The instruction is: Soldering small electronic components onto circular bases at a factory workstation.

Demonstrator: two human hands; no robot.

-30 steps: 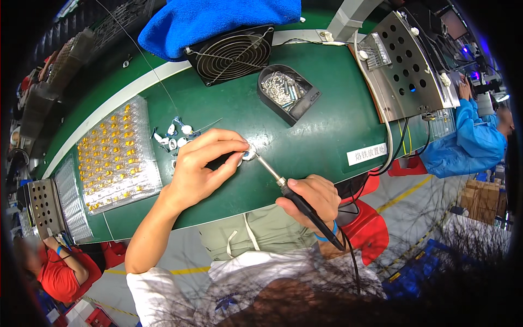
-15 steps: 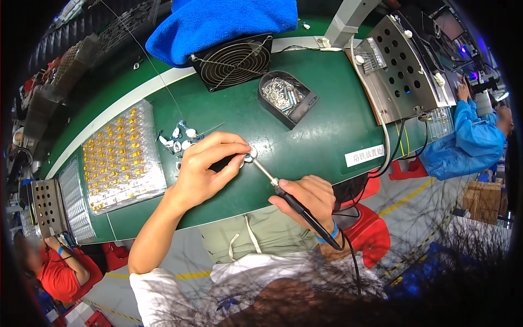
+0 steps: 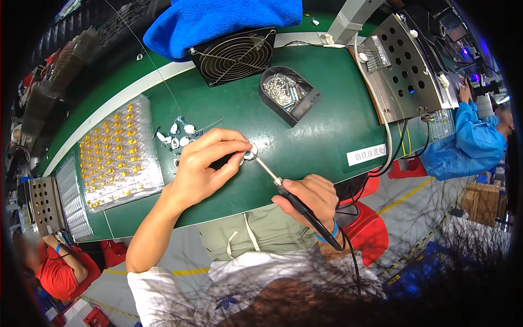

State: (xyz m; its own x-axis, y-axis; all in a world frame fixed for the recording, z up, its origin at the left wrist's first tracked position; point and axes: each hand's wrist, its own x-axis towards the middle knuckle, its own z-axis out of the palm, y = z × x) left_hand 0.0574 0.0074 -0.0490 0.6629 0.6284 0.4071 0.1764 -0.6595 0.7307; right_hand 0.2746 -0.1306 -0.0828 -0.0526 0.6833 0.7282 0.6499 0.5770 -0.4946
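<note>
My right hand (image 3: 313,197) is closed round the black handle of a soldering iron (image 3: 299,206), whose cable trails past my wrist. Its metal tip meets a small round white part (image 3: 250,154) that my left hand (image 3: 210,163) pinches between thumb and fingertips. The part is mostly covered by my fingers, so its details do not show. Just beyond my left hand lies a loose group of small white parts with blue pieces (image 3: 177,136) on the green bench (image 3: 229,106). A thin rod or wire (image 3: 213,124) pokes out beside them.
Left stands a clear tray (image 3: 155,163) holding rows of yellow pieces. A black bin (image 3: 298,115) of small metal parts sits ahead, near a black fan (image 3: 235,59) under a blue towel (image 3: 223,22). A perforated metal box (image 3: 403,65) is at the right. Co-workers sit on both sides.
The view has shifted slightly. Both hands keep nearly the same pose, with the iron's tip still at the small white part.
</note>
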